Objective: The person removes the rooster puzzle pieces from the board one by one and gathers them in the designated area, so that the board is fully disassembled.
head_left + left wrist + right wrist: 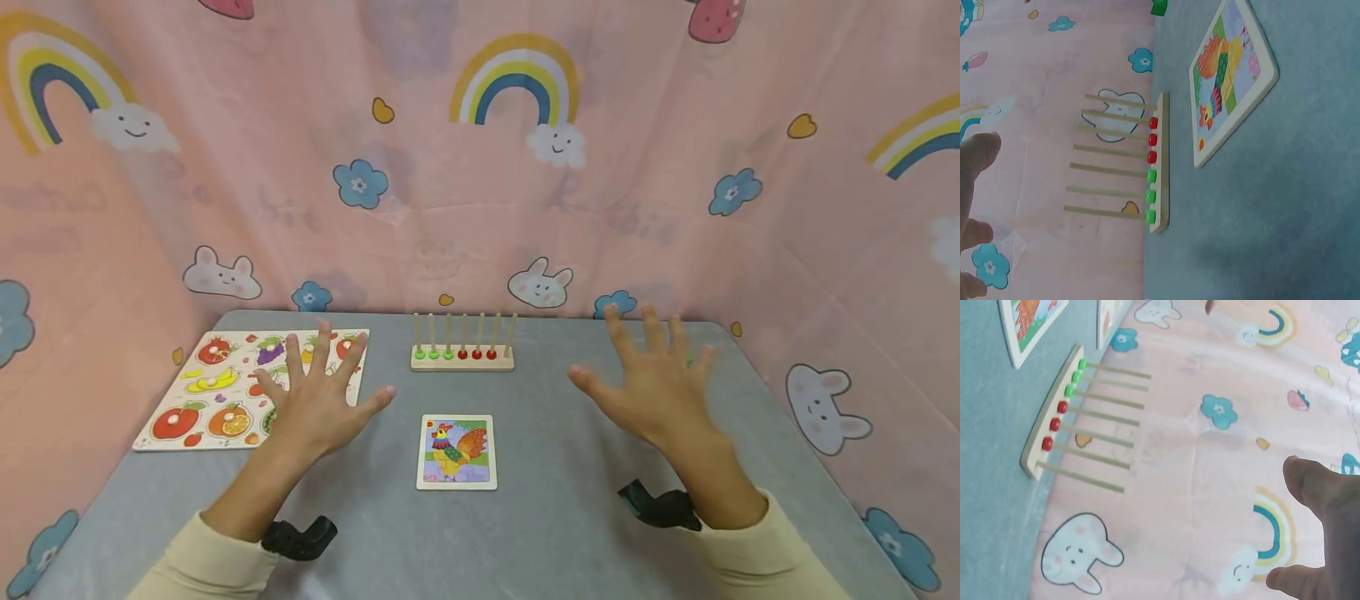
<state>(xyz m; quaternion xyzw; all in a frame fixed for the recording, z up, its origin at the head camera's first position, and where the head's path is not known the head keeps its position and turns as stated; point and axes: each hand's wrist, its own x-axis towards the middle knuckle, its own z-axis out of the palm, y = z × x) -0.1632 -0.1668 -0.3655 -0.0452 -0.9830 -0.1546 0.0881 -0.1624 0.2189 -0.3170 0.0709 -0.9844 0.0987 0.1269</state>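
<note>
My left hand [315,408], fingers spread, is raised over the right part of the fruit board [176,423], covering some of its pictures. The right hand [660,392] hangs spread above the right side of the table, holding nothing. Between the hands lies a square rooster puzzle [457,452]. Behind it stands a wooden peg rack [462,359] with three green beads and three red beads, one each on six pegs; the rightmost peg is bare. The left wrist view shows the rack [1161,162] and puzzle [1229,75]; the right wrist view shows the rack [1054,412] too.
A small green object [689,358] is partly hidden behind the right hand; it also shows as a green block [1159,7] in the left wrist view. A pink patterned curtain [450,233] hangs along the back edge of the grey table [525,542].
</note>
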